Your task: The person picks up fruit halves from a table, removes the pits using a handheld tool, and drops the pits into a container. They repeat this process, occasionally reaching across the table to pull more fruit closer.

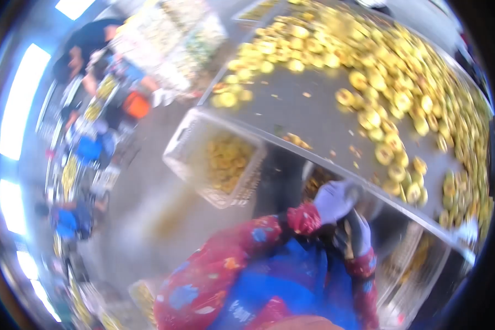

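My left hand, in a pale lavender glove, is closed in front of my blue apron, beside the metal table's edge. What it holds is blurred. Just below it, my right hand, in a grey and dark glove, is closed too; a small light-coloured thing shows by its fingers, too blurred to name. The two hands almost touch. Beyond the edge, many yellow-green cut fruit pieces lie heaped on the metal table. A container of dark scraps is partly hidden behind my left hand.
A white crate of yellow pieces stands on the floor left of the table. Another crate is at the lower right. People sit among trays at the far left, near an orange bucket. White sacks are stacked behind.
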`<state>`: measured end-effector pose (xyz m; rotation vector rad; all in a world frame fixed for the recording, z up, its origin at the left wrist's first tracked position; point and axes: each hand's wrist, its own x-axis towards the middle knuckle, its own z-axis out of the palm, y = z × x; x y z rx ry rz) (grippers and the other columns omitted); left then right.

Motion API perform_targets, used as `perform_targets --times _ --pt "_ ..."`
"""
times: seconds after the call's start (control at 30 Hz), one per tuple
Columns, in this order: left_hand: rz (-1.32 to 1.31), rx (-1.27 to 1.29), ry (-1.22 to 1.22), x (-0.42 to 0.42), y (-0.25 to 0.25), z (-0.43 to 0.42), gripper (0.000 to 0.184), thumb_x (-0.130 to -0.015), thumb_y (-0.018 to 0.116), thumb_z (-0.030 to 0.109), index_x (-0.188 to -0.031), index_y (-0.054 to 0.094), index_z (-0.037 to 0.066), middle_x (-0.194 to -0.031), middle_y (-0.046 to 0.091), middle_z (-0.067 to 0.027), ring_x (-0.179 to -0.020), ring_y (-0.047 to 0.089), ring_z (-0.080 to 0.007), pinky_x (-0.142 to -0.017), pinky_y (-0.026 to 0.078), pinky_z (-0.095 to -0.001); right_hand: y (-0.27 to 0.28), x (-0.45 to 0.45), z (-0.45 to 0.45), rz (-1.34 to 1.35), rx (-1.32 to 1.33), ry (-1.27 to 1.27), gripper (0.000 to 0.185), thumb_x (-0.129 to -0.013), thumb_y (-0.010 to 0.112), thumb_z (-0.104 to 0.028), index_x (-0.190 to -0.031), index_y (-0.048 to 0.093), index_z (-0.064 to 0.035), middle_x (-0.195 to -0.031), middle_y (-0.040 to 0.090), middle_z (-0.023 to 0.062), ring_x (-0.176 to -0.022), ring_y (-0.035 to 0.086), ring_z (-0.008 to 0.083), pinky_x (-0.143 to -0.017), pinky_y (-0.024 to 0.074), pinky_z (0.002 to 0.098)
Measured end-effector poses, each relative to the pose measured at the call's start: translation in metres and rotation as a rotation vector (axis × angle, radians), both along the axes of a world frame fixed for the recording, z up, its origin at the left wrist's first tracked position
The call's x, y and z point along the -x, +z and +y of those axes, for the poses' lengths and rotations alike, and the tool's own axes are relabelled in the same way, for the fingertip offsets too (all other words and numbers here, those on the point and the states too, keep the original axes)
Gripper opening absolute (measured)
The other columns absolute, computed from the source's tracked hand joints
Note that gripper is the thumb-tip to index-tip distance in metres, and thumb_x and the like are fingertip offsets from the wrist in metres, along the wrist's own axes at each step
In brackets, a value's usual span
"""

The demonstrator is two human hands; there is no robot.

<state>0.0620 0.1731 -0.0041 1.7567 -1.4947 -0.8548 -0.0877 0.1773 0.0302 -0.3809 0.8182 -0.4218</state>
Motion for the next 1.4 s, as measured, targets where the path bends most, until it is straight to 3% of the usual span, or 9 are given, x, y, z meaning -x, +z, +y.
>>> perform_targets --times 0.27,0.4,0.5,0.53,0.6,0.73,0.87,0.97,1.4 --pt "1.044 0.098 -0.166 -0.008 -0.039 -0.002 0.022 -0.097 0.052 0.011 -0.115 0.059 0.001 -0.099 0.067 -0.0052 -0.087 0.058 -0.0104 -0.077 0.049 -0.0255 -0.036 0.012 -0.007 -0.577 -0.279 0.168 0.017 -0.095 0.051 -0.021 -0.102 0.055 -0.0058 -0.069 0.053 0.0078 -0.055 0.053 0.0233 -0.048 0.0435 0.0325" --pt "0.371 0.006 -0.121 -0.017 -0.025 0.005 0.031 -0.095 0.05 0.021 -0.117 0.057 0.001 -0.104 0.067 -0.0159 -0.095 0.064 -0.0294 -0.083 0.049 -0.0375 -0.018 -0.003 0.003 0.385 1.4 0.346 0.017 -0.096 0.046 -0.015 -0.089 0.053 -0.0009 -0.075 0.056 0.0089 -0.055 0.052 0.0214 -0.051 0.041 0.0299" --pt "-0.047 0.207 -0.236 -0.023 -0.06 0.006 0.033 -0.089 0.051 0.019 -0.116 0.058 0.0 -0.111 0.063 -0.0181 -0.104 0.059 -0.0356 -0.088 0.048 -0.0417 -0.058 0.002 0.001 0.513 1.696 0.388 0.019 -0.092 0.045 -0.012 -0.087 0.056 0.0029 -0.077 0.057 0.0175 -0.067 0.058 0.0361 -0.062 0.0467 0.0421" --pt "-0.267 0.32 -0.306 -0.017 -0.081 0.006 0.034 -0.087 0.052 0.017 -0.116 0.058 0.0 -0.112 0.062 -0.0179 -0.105 0.058 -0.035 -0.089 0.048 -0.0413 -0.057 -0.006 0.003 0.68 1.037 0.385 0.021 -0.091 0.047 -0.015 -0.092 0.058 0.0032 -0.079 0.059 0.0222 -0.072 0.061 0.0379 -0.067 0.0483 0.0451" --pt "-0.496 0.484 -0.348 -0.026 -0.071 0.016 0.037 -0.081 0.055 0.015 -0.114 0.059 -0.001 -0.111 0.061 -0.0179 -0.108 0.056 -0.0342 -0.095 0.046 -0.0407 -0.052 -0.016 0.012 0.873 1.307 0.348 0.029 -0.092 0.051 -0.024 -0.093 0.061 0.0032 -0.074 0.061 0.0244 -0.068 0.06 0.0424 -0.067 0.048 0.0508" --pt "0.385 0.128 -0.157 -0.057 -0.082 0.026 0.03 -0.089 0.051 0.014 -0.115 0.058 0.0 -0.112 0.061 -0.0179 -0.104 0.059 -0.0324 -0.092 0.047 -0.0414 -0.055 -0.011 0.013 1.19 1.608 0.462 0.029 -0.09 0.056 -0.031 -0.096 0.053 -0.003 -0.058 0.062 0.0143 -0.053 0.063 0.0333 -0.049 0.0484 0.0462" --pt "-0.676 -0.044 0.173 -0.129 -0.017 0.051 0.037 -0.091 0.048 0.024 -0.121 0.055 0.004 -0.113 0.061 -0.022 -0.098 0.061 -0.0403 -0.085 0.049 -0.0486 -0.088 0.022 -0.012 0.771 1.64 0.111 0.029 -0.092 0.057 -0.033 -0.1 0.052 -0.0053 -0.057 0.057 0.0127 -0.043 0.057 0.0283 -0.042 0.0444 0.0406" --pt "-0.948 -0.426 0.608 -0.164 0.026 0.051 0.054 -0.091 0.048 0.045 -0.128 0.049 0.006 -0.115 0.06 -0.0237 -0.103 0.061 -0.0376 -0.084 0.049 -0.0504 -0.049 0.025 -0.02 0.231 0.323 0.034 0.028 -0.094 0.057 -0.034 -0.103 0.054 -0.0077 -0.062 0.055 0.007 -0.041 0.051 0.0166 -0.039 0.0397 0.0297" --pt "-0.823 -0.107 -0.503 -0.035 0.0 -0.263 0.059 -0.08 0.062 0.042 -0.127 0.05 0.008 -0.117 0.06 -0.0207 -0.112 0.056 -0.0355 -0.096 0.044 -0.0453 -0.024 0.048 -0.021 0.282 0.24 0.012 0.036 -0.098 0.049 -0.037 -0.098 0.058 -0.0022 -0.06 0.05 -0.0001 -0.051 0.049 0.0079 -0.044 0.0362 0.0244"
